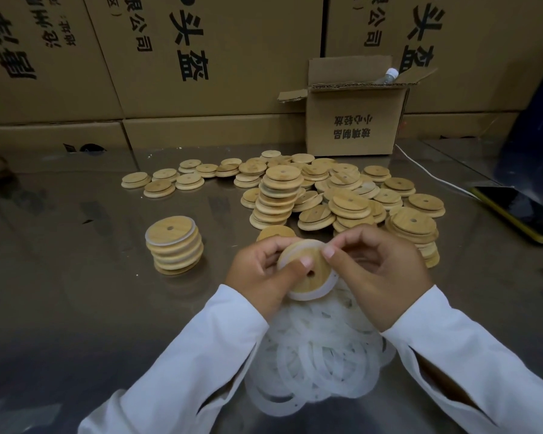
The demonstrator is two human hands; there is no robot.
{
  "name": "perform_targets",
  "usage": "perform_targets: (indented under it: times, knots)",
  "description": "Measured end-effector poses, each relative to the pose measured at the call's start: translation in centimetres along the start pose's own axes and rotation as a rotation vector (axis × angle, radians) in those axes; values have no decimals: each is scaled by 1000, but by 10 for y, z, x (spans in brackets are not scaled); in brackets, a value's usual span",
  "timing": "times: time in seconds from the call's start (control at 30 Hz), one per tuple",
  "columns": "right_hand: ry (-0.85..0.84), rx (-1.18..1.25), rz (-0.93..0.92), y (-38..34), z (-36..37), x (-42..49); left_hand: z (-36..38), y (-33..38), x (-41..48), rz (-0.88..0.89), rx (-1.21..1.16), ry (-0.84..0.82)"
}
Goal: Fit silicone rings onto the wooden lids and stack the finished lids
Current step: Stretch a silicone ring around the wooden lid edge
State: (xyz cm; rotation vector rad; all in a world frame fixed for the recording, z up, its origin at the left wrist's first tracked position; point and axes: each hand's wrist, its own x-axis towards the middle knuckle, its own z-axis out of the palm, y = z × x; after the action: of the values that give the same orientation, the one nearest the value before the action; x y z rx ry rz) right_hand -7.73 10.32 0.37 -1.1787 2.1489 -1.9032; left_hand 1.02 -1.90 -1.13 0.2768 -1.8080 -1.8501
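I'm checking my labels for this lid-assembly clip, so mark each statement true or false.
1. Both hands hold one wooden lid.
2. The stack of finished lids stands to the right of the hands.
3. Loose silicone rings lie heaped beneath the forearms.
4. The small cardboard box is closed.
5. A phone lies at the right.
1. True: the left hand and right hand grip one wooden lid with a silicone ring at its rim.
2. False: the stack of finished lids stands left of the hands.
3. True: the heap of silicone rings lies there on the table.
4. False: the small cardboard box has open flaps, and a bottle sticks out.
5. True: the phone lies there.
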Motion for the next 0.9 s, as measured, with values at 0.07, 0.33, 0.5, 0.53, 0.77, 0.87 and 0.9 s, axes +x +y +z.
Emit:
perform_targets:
  times: [0.07, 0.33, 0.5, 0.53, 0.77, 0.87, 0.9]
  knots:
    - [0, -40, -30, 0, 0, -2, 0, -1, 0, 22, 6, 15]
    - [99, -157, -148, 1, 0, -1, -2, -1, 2, 34, -2, 20]
    - [12, 9, 50, 3, -6, 6, -6, -1, 3, 39, -34, 30]
    - [1, 23, 75, 3, -7, 6, -6, -1, 3, 34, -46, 37]
    - [-83, 35, 103, -3, -9, 6, -5, 0, 2, 19, -135, 66]
    - [-76, 9, 64, -5, -8, 5, -5, 1, 2, 30, -140, 101]
    - [-72, -8, 52, -6, -7, 4, -5, 2, 2, 38, -133, 109]
